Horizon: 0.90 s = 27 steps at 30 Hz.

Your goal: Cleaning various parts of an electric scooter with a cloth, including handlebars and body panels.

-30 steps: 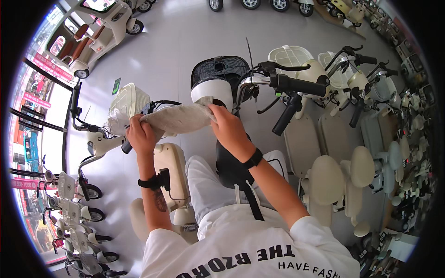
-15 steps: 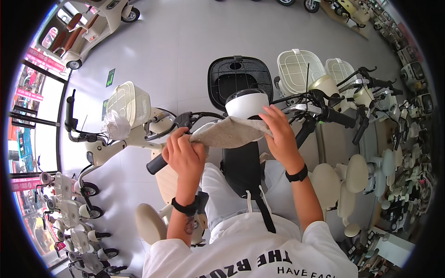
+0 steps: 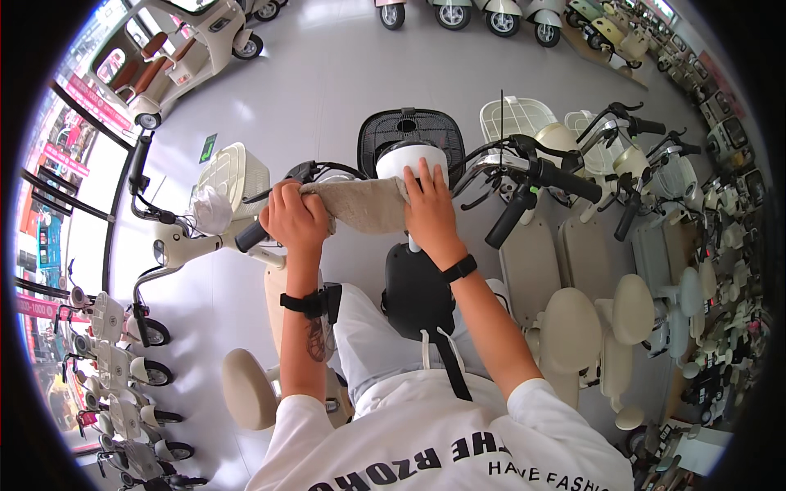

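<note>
A beige-grey cloth [image 3: 360, 205] stretches between my two hands, over the middle of a scooter's handlebar. My left hand [image 3: 293, 214] is closed around its left end, next to the black handlebar grip [image 3: 252, 236]. The cloth's other end is tucked under my right hand [image 3: 431, 214], whose thumb is hidden. The fingers of that hand reach forward, somewhat spread, onto a rounded white housing [image 3: 391, 163]. Beyond the housing is a black mesh basket [image 3: 372, 131]. A black scooter saddle [image 3: 419, 290] shows between my legs.
To the left is a cream scooter with a pale basket [image 3: 233, 176] and a plastic-wrapped part [image 3: 212, 211]. On the right, handlebars with black grips [image 3: 565, 180] and beige saddles [image 3: 571, 327] crowd close. A three-wheeled vehicle [image 3: 176, 69] stands at the far left.
Both hands and the cloth have shifted left relative to my view. My right fingers have moved from the housing's right edge onto its front, and the cloth spans a shorter gap.
</note>
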Tool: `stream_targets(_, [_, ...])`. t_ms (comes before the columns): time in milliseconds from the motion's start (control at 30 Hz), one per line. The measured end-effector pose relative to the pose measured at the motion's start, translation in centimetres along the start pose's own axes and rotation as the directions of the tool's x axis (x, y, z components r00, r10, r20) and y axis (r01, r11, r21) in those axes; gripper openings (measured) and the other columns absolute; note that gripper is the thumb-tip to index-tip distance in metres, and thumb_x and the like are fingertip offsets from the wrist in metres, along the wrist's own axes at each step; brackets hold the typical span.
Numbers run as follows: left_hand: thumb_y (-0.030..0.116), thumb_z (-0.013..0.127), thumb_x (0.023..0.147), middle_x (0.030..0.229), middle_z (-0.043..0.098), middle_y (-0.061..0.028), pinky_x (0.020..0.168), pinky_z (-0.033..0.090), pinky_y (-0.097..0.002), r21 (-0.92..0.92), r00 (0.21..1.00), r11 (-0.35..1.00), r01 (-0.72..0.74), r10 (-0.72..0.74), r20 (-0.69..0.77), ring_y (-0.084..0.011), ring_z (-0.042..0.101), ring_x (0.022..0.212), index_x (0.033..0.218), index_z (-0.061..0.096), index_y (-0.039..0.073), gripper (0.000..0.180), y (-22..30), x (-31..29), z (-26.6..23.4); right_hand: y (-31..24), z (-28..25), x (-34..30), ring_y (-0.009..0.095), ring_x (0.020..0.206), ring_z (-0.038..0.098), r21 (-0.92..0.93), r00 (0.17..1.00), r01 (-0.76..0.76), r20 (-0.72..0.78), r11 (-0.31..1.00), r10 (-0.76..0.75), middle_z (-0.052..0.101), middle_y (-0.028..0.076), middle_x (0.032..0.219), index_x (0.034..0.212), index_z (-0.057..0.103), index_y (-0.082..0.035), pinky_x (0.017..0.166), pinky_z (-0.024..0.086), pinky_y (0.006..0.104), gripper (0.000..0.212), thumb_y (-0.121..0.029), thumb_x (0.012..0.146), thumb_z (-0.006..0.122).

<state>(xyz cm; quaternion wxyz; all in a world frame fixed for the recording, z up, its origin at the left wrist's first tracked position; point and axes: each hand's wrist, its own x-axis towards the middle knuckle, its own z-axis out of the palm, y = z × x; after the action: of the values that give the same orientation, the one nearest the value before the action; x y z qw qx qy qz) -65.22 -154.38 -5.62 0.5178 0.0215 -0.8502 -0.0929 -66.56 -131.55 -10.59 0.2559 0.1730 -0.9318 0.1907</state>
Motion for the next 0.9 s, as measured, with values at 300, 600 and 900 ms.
stream_targets(300, [0.018,0.053,0.081,0.087,0.064,-0.0004,0.071,0.037,-0.0379,-0.056,0.997,0.997,-0.061,0.059,-0.042,-0.0212,0.061,0.075,0.087,0.060,0.011,0.011,-0.6,-0.1,-0.3,-0.6,-0.2,-2.3,0.050,0.132,0.041,-0.047,1.000,0.013,-0.026,0.999,-0.015,0.044,0.025,0.147,0.134,0.054,-0.002,0.101,0.046,0.0495,0.052,-0.008,0.083,0.064])
stream_targets(600, [0.016,0.053,0.082,0.094,0.065,-0.0005,0.077,0.038,-0.0401,-0.126,0.994,0.986,-0.108,0.111,0.021,-0.0219,0.061,0.084,0.087,0.058,0.010,0.009,-0.6,0.9,0.1,-0.9,-1.7,-3.5,0.050,0.129,0.046,-0.030,0.997,-0.062,0.035,0.998,0.063,0.044,0.024,0.147,0.133,0.053,-0.002,0.095,0.053,0.0494,0.051,-0.009,0.084,0.065])
stream_targets(900, [-0.001,0.048,0.086,0.087,0.064,-0.0208,0.073,0.048,-0.0453,-0.515,0.904,0.746,0.423,-0.304,0.302,-0.0377,0.059,0.077,0.100,0.058,-0.002,0.017,4.8,-10.6,-7.1,1.2,-8.2,-6.9,0.026,0.098,0.069,0.730,0.912,-0.408,0.307,0.548,0.271,0.072,0.017,0.106,0.124,0.065,-0.003,0.088,0.051,0.0339,0.036,-0.021,0.093,0.065])
